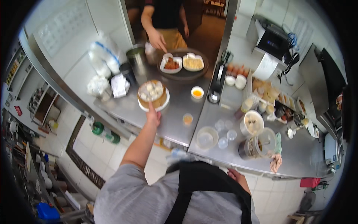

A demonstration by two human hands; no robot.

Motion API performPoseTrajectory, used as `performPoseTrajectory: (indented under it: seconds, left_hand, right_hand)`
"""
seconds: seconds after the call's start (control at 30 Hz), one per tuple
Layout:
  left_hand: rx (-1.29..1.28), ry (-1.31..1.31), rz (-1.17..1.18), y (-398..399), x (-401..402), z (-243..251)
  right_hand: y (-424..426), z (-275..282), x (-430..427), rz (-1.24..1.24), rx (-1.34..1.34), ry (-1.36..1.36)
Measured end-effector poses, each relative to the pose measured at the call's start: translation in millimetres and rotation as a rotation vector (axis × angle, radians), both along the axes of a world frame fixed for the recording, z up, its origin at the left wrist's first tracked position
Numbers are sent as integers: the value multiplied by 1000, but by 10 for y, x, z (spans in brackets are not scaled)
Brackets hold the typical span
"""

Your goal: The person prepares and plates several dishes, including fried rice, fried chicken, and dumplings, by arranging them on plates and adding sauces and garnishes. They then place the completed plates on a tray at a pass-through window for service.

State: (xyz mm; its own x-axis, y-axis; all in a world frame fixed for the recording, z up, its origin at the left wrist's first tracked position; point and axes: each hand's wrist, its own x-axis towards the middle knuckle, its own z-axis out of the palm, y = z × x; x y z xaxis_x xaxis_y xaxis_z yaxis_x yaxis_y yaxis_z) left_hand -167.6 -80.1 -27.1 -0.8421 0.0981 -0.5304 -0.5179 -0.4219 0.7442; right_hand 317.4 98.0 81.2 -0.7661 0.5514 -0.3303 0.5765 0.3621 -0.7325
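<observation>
My left hand [153,116] grips the near rim of a white plate [165,104], on which stands a round bamboo steamer [156,101] of pale dumplings [152,90]. The plate is at or just above the steel counter. My right hand [234,174] hangs beside my body below the counter edge; its fingers are partly hidden, and I cannot tell whether it holds anything. Right of the steamer are a small white bowl of orange sauce [197,92] and a small clear cup of sauce [188,119]. Farther back, a round dark tray [181,76] bears two white dishes of food.
Across the counter a person's hand [158,40] reaches to the tray. Plastic bags [105,60] and a metal pot [136,57] stand at the back left. On the right counter [218,156] are several clear cups, a white tub [252,122], a clear container [207,137] and a pinkish cloth [276,163].
</observation>
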Motion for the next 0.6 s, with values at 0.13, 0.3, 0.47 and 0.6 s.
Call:
performPoseTrajectory:
  seconds: [0.13,0.3,0.47,0.6]
  left_hand:
    - [190,159,111,138,-278,-59]
    - [142,139,215,-38,-373,-112]
    - [-55,27,79,72,148,-60]
    - [-65,173,26,-107,258,-414]
  right_hand:
    - [86,-169,-76,115,133,46]
    - [237,-423,-247,167,178,105]
    - [268,-517,-240,146,204,101]
    - [298,-475,-283,184,156,37]
